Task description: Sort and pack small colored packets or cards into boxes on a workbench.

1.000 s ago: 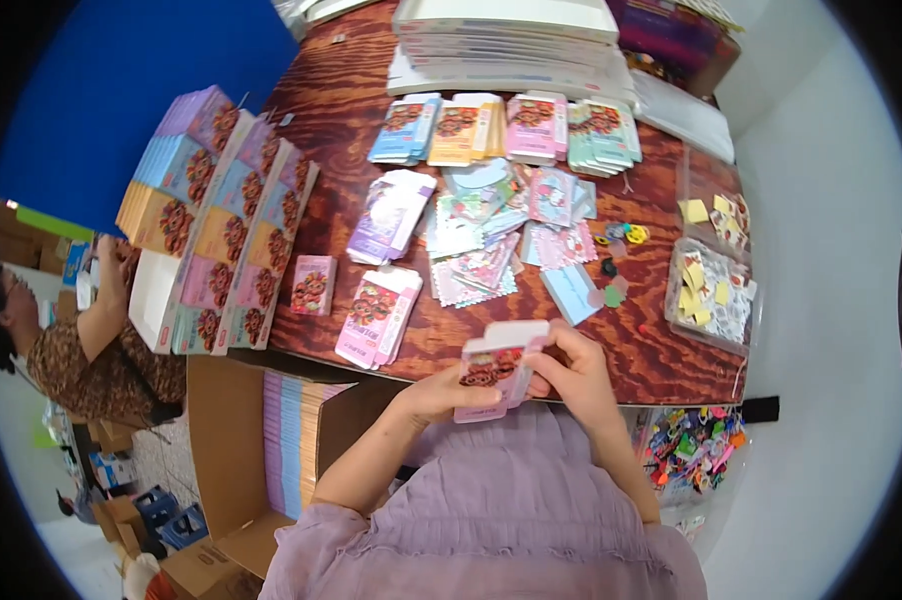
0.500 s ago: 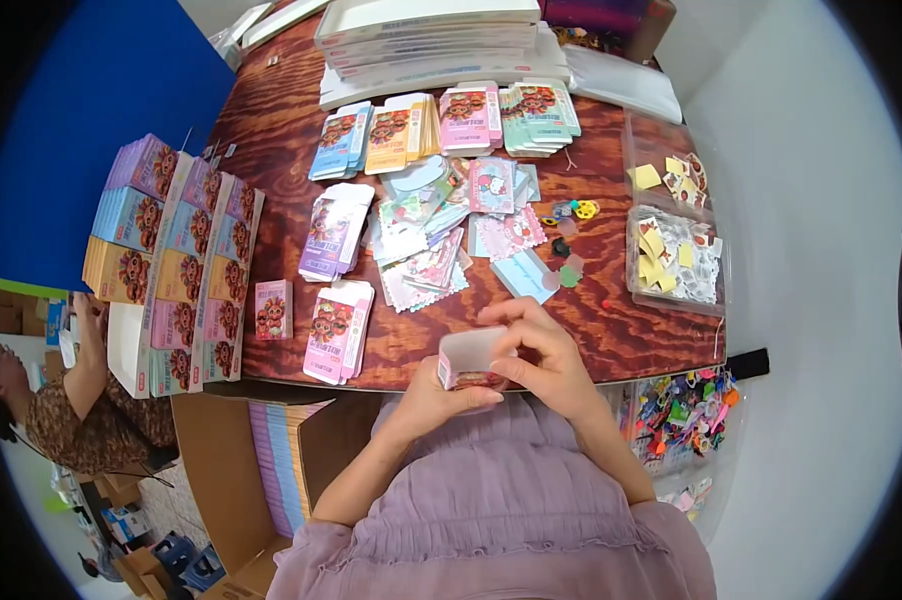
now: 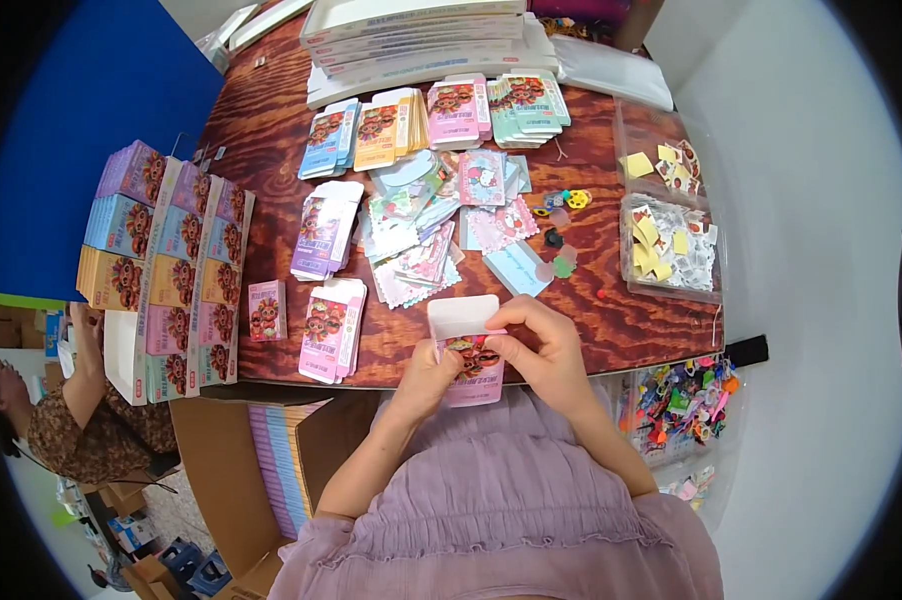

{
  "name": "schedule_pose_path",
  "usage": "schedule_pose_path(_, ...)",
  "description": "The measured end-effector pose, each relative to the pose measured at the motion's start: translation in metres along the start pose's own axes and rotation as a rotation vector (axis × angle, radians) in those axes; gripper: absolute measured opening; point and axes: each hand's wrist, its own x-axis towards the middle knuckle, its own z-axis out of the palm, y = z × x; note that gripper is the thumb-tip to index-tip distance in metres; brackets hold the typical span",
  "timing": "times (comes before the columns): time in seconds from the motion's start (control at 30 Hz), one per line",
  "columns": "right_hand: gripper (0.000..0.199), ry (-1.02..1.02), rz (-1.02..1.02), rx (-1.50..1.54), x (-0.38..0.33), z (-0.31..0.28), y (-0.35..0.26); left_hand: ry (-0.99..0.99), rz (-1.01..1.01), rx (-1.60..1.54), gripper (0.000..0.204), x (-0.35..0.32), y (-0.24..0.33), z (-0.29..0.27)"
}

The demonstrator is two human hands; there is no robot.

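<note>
- I see the wooden table (image 3: 271, 130), covered in stacks of flat cartons.
- My left hand (image 3: 426, 378) and right hand (image 3: 541, 350) both grip a small pink carton (image 3: 471, 352) (white flap up) at the table's near edge, fingers closed.

A small pink carton (image 3: 471, 355) with a cartoon figure printed on its face is held upright at the near edge of the wooden surface (image 3: 631, 320), just in front of the person's chest. Its white top flap stands open and points away from the person, with the inside of the flap showing plain white. The left hand (image 3: 426, 378) grips its lower left side, and the right hand (image 3: 543, 350) pinches its right edge below the flap.
</note>
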Motion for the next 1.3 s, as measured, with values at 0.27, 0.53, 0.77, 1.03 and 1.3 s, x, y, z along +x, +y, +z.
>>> schedule_pose_path(0.27,0.012,0.315,0.007,0.051,-0.004,-0.004,0.023,0.135,0.11,0.251,0.058,-0.002,0.041,0.026)
schedule_pose_path(0.53,0.016,0.121,0.133,0.069,-0.008,-0.014,-0.003,-0.02,0.089,0.398,0.047,-0.01,0.037,0.009)
schedule_pose_path(0.77,0.017,0.053,-0.168,-0.079,-0.004,-0.02,0.001,0.064,0.263,0.548,0.06,-0.007,0.032,0.019)
schedule_pose_path(1.03,0.007,0.152,0.177,-0.045,-0.005,-0.019,-0.001,-0.033,0.151,0.574,0.072,-0.009,0.042,0.028)
schedule_pose_path(1.3,0.014,0.025,0.001,-0.038,-0.013,-0.022,0.015,-0.006,0.081,0.442,0.077,-0.007,0.041,0.025)
